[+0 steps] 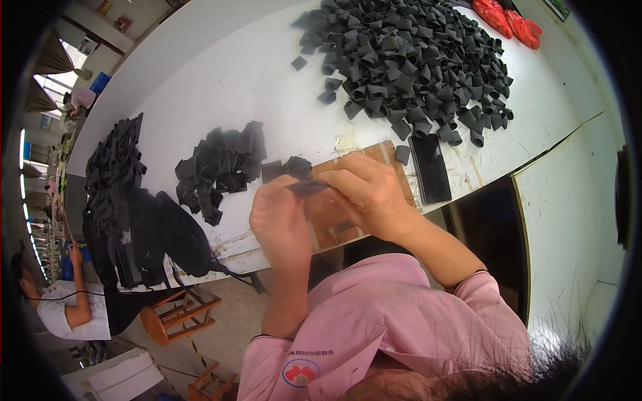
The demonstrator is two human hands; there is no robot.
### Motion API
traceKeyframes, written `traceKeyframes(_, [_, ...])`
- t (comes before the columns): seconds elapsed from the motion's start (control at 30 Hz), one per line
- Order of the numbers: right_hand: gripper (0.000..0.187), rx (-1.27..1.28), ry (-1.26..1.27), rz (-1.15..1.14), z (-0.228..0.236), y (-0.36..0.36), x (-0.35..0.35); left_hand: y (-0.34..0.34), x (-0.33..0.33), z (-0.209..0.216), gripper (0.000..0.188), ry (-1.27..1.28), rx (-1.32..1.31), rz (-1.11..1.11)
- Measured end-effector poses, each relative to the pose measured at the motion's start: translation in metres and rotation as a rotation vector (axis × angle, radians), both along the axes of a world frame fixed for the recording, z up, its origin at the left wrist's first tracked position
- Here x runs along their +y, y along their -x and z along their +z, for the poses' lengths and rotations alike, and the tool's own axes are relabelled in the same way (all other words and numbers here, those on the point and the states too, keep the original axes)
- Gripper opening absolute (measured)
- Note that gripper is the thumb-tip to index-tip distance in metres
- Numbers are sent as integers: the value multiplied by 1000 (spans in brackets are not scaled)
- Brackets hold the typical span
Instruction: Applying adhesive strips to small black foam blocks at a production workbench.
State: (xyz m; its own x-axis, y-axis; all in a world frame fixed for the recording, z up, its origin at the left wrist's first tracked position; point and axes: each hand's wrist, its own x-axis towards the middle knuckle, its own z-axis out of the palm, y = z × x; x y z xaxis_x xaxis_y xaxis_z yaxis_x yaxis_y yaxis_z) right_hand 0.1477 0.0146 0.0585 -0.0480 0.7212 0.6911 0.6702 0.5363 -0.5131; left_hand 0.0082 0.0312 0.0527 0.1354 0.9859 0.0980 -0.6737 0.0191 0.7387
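A small dark grey strip of material (309, 187) is stretched between my two hands above the front part of the table. My left hand (279, 217), slightly blurred, pinches its left end. At the other end, the fingers of my right hand (366, 190) are closed on it. Under my hands lies a brown board (328, 224), partly covered by them. Just beyond my left hand rest a couple of loose dark pieces (287, 167). A heap of flat dark pieces (224, 160) lies to the left of them.
A large pile of folded, loop-shaped dark pieces (414, 63) covers the far table. Right of the board lies a black phone (430, 170). More dark strips (114, 164) and a black bag-like item (180, 234) are at left. Red plastic bags (495, 17), a wooden stool (157, 324) and another person (73, 311) also show.
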Motion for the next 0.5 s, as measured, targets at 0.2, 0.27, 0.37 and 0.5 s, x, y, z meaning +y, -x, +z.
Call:
traceKeyframes(0.2, [11, 176, 142, 64, -11, 1, -1, 7, -1, -13, 7, -125, 279, 64])
traceKeyframes(0.27, [10, 247, 149, 85, -8, 3, 0, 7, 1, -9, 6, -44, 126, 18])
traceKeyframes(0.37, [10, 315, 221, 128, 5, -4, 2, 2, 2, -4, 6, 22, -28, -3])
traceKeyframes(0.5, [10, 207, 221, 160, 2, -8, 6, 4, -2, -10, 7, 13, -3, -12])
